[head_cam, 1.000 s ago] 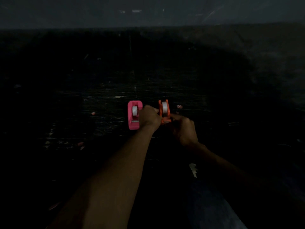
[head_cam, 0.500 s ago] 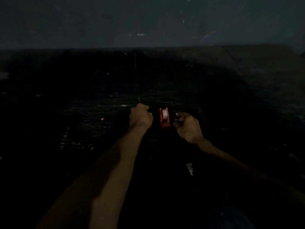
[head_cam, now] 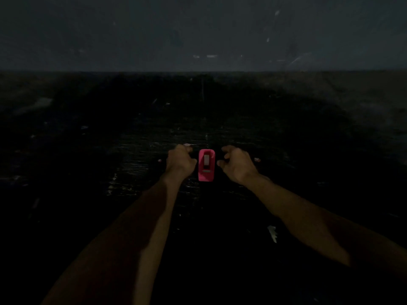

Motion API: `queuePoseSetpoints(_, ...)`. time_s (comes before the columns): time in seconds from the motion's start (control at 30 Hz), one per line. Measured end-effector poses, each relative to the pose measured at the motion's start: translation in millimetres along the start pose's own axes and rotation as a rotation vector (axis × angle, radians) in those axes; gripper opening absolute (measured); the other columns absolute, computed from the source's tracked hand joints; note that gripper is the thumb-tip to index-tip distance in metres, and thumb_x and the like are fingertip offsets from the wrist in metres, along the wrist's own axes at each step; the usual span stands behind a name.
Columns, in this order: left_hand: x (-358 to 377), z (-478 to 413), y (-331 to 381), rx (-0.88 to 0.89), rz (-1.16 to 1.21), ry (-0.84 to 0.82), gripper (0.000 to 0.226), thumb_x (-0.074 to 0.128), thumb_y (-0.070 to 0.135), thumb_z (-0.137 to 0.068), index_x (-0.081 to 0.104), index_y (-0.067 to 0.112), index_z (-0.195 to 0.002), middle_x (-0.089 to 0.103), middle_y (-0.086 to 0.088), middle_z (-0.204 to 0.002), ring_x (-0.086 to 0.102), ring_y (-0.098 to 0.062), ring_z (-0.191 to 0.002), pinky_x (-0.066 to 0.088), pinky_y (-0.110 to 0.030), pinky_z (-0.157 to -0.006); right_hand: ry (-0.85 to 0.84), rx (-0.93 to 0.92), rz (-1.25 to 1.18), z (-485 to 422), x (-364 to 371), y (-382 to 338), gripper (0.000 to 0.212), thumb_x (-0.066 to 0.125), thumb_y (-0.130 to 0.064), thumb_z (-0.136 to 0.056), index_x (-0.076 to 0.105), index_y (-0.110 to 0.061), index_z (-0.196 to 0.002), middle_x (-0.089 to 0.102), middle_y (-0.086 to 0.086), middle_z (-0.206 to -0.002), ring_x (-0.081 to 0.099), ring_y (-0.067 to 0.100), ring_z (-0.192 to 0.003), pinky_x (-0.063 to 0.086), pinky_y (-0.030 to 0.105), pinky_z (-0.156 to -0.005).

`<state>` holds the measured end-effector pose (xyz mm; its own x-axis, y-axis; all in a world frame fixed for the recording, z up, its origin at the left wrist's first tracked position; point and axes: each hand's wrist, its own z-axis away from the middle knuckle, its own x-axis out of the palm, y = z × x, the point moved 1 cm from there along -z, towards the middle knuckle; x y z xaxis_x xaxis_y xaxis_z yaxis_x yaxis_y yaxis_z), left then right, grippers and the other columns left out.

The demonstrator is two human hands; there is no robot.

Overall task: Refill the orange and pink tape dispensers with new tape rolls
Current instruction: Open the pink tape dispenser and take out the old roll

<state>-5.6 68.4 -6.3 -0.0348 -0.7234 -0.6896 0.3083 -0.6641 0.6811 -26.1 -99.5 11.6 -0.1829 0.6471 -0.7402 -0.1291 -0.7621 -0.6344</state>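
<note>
The pink tape dispenser [head_cam: 206,165] stands on the dark table [head_cam: 132,172] between my two hands, with a pale tape roll seated in its slot. My left hand [head_cam: 180,160] sits just left of it with its fingers curled into a fist; nothing shows inside the fist. My right hand [head_cam: 236,164] hovers just right of the dispenser, fingers loosely curled and apart from it, holding nothing visible. The orange dispenser is not in sight. The scene is very dim.
A white scrap [head_cam: 272,233] lies on the table near my right forearm. Small pink bits [head_cam: 257,159] lie beside each hand. A grey wall [head_cam: 198,40] rises behind the table's far edge.
The orange dispenser that stood between my hands is gone from sight, and the pink one now shows there. My right hand has let go and drawn to the right.
</note>
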Motion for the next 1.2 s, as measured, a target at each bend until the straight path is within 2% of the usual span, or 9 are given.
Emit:
queuePoseSetpoints(0.17,24,-22,-15,0.006,0.052,-0.094,0.057,0.070,0.015,-0.082,0.052,0.010,-0.136,0.068,-0.015,-0.118,0.062,-0.027,-0.114,0.046,-0.033,-0.102,-0.027,0.057,-0.004,-31,27,8,0.052,0.062,-0.020,-0.087,0.046,-0.005,-0.134,0.061,0.016,-0.125,0.056,0.029,-0.117,0.043,0.031,-0.101)
queuePoseSetpoints(0.3,40,-37,-21,0.079,0.034,-0.157,0.054,0.071,0.013,-0.080,0.057,0.012,-0.132,0.069,-0.013,-0.119,0.064,-0.027,-0.112,0.048,-0.036,-0.100,-0.030,0.041,-0.029,-49,43,14,0.035,0.064,-0.024,-0.082,0.062,-0.011,-0.114,0.070,0.013,-0.107,0.064,0.030,-0.102,0.051,0.039,-0.093)
queuePoseSetpoints(0.43,45,-40,-25,0.094,0.063,-0.148,0.051,0.072,0.010,-0.077,0.062,0.013,-0.127,0.072,-0.013,-0.111,0.067,-0.026,-0.103,0.052,-0.036,-0.095,-0.005,0.033,-0.043,-51,48,15,0.038,0.062,-0.018,-0.084,0.060,-0.012,-0.121,0.069,0.011,-0.112,0.063,0.027,-0.104,0.050,0.035,-0.093)
queuePoseSetpoints(0.53,37,-28,-20,0.096,0.085,-0.157,0.050,0.072,0.007,-0.077,0.062,0.012,-0.126,0.072,-0.012,-0.112,0.066,-0.025,-0.105,0.051,-0.033,-0.095,0.012,0.032,-0.048,-40,43,11,0.038,0.062,-0.016,-0.084,0.060,-0.011,-0.121,0.069,0.013,-0.112,0.063,0.028,-0.103,0.050,0.035,-0.093)
queuePoseSetpoints(0.7,13,28,1,0.151,0.097,-0.133,0.048,0.070,0.004,-0.080,0.061,0.011,-0.127,0.071,-0.011,-0.112,0.066,-0.022,-0.102,0.049,-0.029,-0.094,0.038,-0.004,-0.053,12,16,-1,0.039,0.062,-0.015,-0.085,0.058,-0.009,-0.123,0.068,0.013,-0.113,0.062,0.028,-0.105,0.049,0.033,-0.093)
queuePoseSetpoints(0.87,-8,107,10,0.175,0.090,-0.096,0.044,0.070,0.007,-0.080,0.064,0.011,-0.123,0.068,-0.011,-0.090,0.061,-0.021,-0.081,0.052,-0.033,-0.083,0.055,-0.063,-0.080,96,-8,-12,0.037,0.062,-0.013,-0.086,0.057,-0.006,-0.122,0.066,0.014,-0.112,0.061,0.026,-0.103,0.050,0.032,-0.090)
queuePoseSetpoints(0.97,-14,153,9,0.195,0.094,-0.069,0.042,0.069,0.006,-0.079,0.066,0.012,-0.121,0.066,-0.014,-0.080,0.055,-0.017,-0.071,0.049,-0.027,-0.075,0.085,-0.090,-0.084,141,-13,-12,0.035,0.063,-0.014,-0.085,0.060,-0.008,-0.119,0.068,0.014,-0.105,0.063,0.026,-0.097,0.049,0.029,-0.084)
queuePoseSetpoints(1.07,-18,195,6,0.202,0.093,-0.075,0.042,0.069,0.006,-0.080,0.066,0.013,-0.121,0.072,-0.022,-0.100,0.067,-0.029,-0.083,0.049,-0.027,-0.078,0.093,-0.087,-0.088,179,-10,-9,0.031,0.064,-0.015,-0.085,0.061,-0.010,-0.115,0.068,0.011,-0.101,0.063,0.023,-0.093,0.049,0.028,-0.082)
queuePoseSetpoints(1.2,-19,236,-8,0.204,0.076,-0.104,0.041,0.069,0.007,-0.080,0.067,0.016,-0.120,0.072,-0.021,-0.104,0.068,-0.034,-0.099,0.052,-0.032,-0.083,0.117,-0.053,-0.089,218,4,-2,0.032,0.066,-0.019,-0.083,0.063,-0.014,-0.114,0.069,0.006,-0.097,0.062,0.018,-0.087,0.050,0.026,-0.080)
